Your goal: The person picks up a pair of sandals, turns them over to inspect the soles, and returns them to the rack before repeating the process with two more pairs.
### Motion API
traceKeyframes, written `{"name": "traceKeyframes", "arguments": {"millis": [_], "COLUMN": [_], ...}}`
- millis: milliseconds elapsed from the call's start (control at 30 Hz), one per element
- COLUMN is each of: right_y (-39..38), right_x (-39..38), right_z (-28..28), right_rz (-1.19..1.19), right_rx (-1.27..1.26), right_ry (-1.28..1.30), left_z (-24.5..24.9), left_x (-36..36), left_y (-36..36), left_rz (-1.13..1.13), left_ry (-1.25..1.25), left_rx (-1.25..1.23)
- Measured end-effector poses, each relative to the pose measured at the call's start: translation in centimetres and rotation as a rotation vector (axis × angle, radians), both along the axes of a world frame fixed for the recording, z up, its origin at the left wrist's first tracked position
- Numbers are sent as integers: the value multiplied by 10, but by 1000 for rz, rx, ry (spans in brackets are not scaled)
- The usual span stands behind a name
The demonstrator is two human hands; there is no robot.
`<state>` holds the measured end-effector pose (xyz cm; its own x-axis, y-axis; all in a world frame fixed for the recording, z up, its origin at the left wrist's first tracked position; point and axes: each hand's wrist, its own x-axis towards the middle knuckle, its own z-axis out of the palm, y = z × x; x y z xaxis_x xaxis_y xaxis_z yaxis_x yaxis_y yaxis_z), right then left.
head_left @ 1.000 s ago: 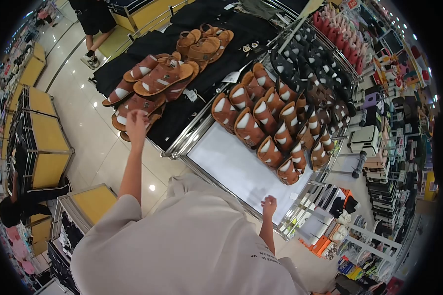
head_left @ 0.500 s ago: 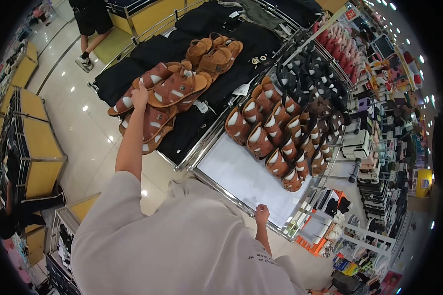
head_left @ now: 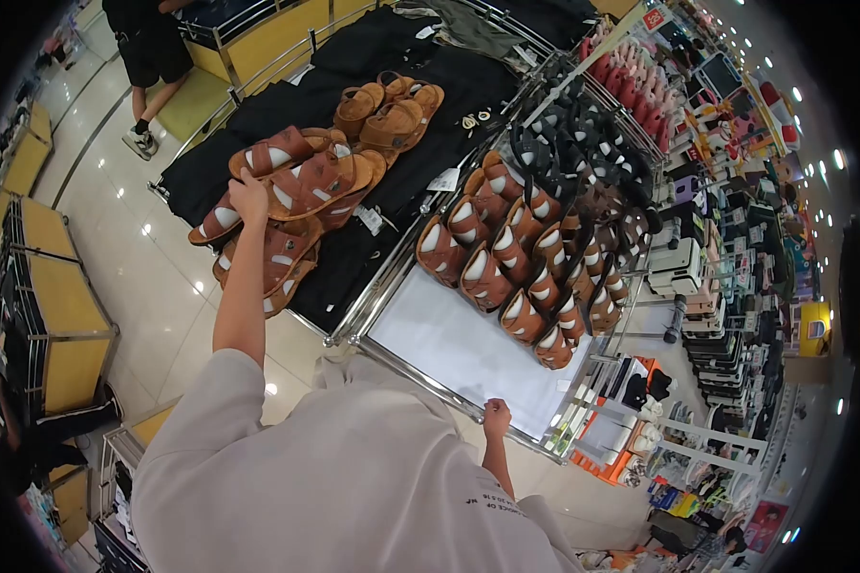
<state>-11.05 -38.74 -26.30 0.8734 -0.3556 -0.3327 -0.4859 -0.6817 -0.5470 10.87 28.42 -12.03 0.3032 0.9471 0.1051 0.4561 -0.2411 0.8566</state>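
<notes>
My left hand (head_left: 248, 196) is closed on a pair of reddish-brown sandals (head_left: 308, 183), at the left of a pile of sandals on black cloth. Further brown sandals lie below the hand, and tan strapped sandals (head_left: 392, 122) sit behind the pile. My right hand (head_left: 496, 417) is curled closed beside the front edge of a white display board (head_left: 449, 334); nothing shows in it. On the board's far part stand several rows of brown sandals (head_left: 488, 277) with white stuffing, with black sandals (head_left: 564, 143) behind them.
Metal rails (head_left: 382, 286) edge the displays. At the upper left stands a person in black shorts (head_left: 153, 53); another person in dark clothes (head_left: 72, 425) is at the lower left. Yellow-sided counters (head_left: 62, 306) line the left. Shelves of shoes (head_left: 726, 286) run along the right.
The whole view has shifted slightly, moving the displays left. The sandals at my left hand look slightly turned and raised. My right hand stays curled near the board's edge.
</notes>
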Motion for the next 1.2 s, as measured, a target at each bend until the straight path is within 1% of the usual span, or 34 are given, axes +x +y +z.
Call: {"name": "traceKeyframes", "arguments": {"millis": [67,100,133,167,200,267,300,333,400,467,533,567,633,667,700,767,800,867,967,1067,1200], "right_y": [-20,-25,-34,-33,-26,-17,-7,0,10,6,-11,-21,-49,-67,-84,-109,-117,-126,-148,-158,-163], "right_x": [-1,0,0,8,18,44,63,80,105,110,102,99,90,85,79,72,68,62,57,53,54], "right_z": [-33,-38,-43,-34,-15,24,61,96,176,239,280,292,294,296,298,283,280,281,270,251,254], "right_rz": [29,45,23,0,-27,16,13,74,61,190,255,279,261,116,2,-50,-118,-252,-244,-258,-210], "right_rx": [81,121,233,345,456,605,665,678,1038,1423,1399,1385,1127,1077,1187,1110,1100,1084,1188,1180,1195], "right_ry": [-85,-125,-124,-123,-122,-183,-184,-183,-143,-193,-290,-347,-439,-389,-326,-307,-299,-284,-213,-280,-404], "left_z": [5,23,39,59,75,90,95,102,123,126,126,122,114,125,122,117,120,115,106,97,99], "left_x": [-6,-13,-22,-29,-34,-44,-47,-50,-61,-71,-83,-89,-103,-110,-116,-131,-137,-146,-151,-150,-147], "left_y": [0,-11,-28,-46,-66,-104,-128,-157,-229,-292,-352,-378,-427,-456,-471,-494,-506,-523,-534,-535,-541], "left_rz": [-57,-83,-194,-237,-283,-393,-444,-499,-623,-735,-831,-872,-948,-913,-950,-1008,-1022,-1019,-1035,-1064,-1059], "left_ry": [-113,-167,-332,-369,-404,-474,-494,-510,-577,-589,-563,-508,-408,-441,-390,-285,-275,-241,-214,-210,-217], "left_rx": [41,61,-28,-97,-170,-370,-465,-562,-728,-765,-777,-726,-613,-645,-680,-745,-746,-792,-806,-788,-794]}}
